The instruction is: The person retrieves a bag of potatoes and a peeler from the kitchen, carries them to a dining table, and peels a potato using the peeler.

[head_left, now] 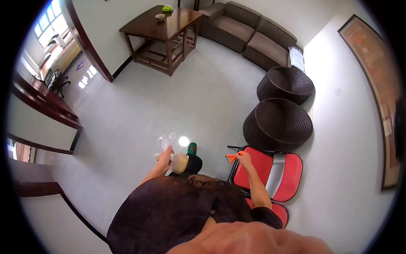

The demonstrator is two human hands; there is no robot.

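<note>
My left hand [165, 157] is closed around the neck of a clear plastic bag [167, 139], whose loose top sticks up above my fingers. A pale yellow, rounded lump [179, 163] hangs in the bag beside the hand; its exact kind is hard to make out. Over on the right, my right hand [242, 158] grips an orange Y-shaped peeler [231, 158], its head pointing left. That hand is above a red folding chair [256, 169]. Below the bag, a foot in a green slipper [192, 148] shows on the floor.
Two dark round woven seats [277, 125] stand beyond the chair. A brown sofa [232, 27] lines the back wall. The wooden table [182, 21] carries a small bowl [160, 17] and a green packet [167, 8]. Doorways open on the left; a framed picture [372, 80] hangs right.
</note>
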